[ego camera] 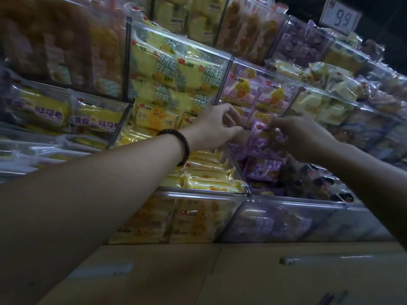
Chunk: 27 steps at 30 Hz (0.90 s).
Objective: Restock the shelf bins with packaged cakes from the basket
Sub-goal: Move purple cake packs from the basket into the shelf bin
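Note:
Both my hands reach into a clear plastic shelf bin [286, 208] that holds purple packaged cakes. My right hand [301, 137] grips a purple cake packet [264, 139] at the back of the bin. My left hand [215, 128], with a dark bead bracelet at the wrist, pinches the left edge of the same packet with its fingertips. More purple packets [264, 170] lie below in the bin. The basket is not in view.
The bin to the left holds yellow cake packets [209, 177]. Higher rows carry yellow-green packets [176, 69], purple ones [259, 91] and toast packets [66, 113]. A price sign reading 9.9 [340, 17] hangs top right. A beige cabinet front [220, 274] runs below the bins.

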Available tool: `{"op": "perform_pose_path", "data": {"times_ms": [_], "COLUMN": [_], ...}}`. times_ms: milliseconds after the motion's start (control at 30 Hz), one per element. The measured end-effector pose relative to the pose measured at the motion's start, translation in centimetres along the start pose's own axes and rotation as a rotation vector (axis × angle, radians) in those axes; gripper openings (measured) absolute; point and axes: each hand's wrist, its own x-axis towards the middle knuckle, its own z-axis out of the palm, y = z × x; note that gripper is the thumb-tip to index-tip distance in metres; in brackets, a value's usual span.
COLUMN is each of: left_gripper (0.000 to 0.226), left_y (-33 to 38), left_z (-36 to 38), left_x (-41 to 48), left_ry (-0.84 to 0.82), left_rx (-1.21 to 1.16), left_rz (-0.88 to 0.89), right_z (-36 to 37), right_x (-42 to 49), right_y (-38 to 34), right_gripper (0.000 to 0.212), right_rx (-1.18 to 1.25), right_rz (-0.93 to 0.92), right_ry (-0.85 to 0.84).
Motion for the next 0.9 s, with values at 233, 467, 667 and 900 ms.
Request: {"op": "perform_pose_path", "data": {"times_ms": [233,467,667,900], "left_gripper": [0.015,0.013,0.011,0.011], "left_y": [-0.2,-0.5,-0.1,5.0], "left_z": [0.0,0.1,-0.3,-0.8], "left_x": [0.1,0.2,0.1,-4.3], "left_ry": [0.000,-0.045,-0.053,0.105], "left_rx": [0.059,0.123,0.183,0.062], "left_rz": [0.011,0.039,0.068,0.191], "right_z": [5.2,9.2,4.4,-0.9], "right_x": [2.1,3.0,-0.4,-7.9], "right_y": [-4.5,-5.7,-5.8,-8.1], "right_gripper": [0.030,0.033,0.059,0.023], "right_rx": [0.074,0.147,0.261,0.358], "right_rz": [-0.179,-0.083,-0.008,-0.083], "right_ry": [-0.116,-0.150,-0.025,0.193]}}
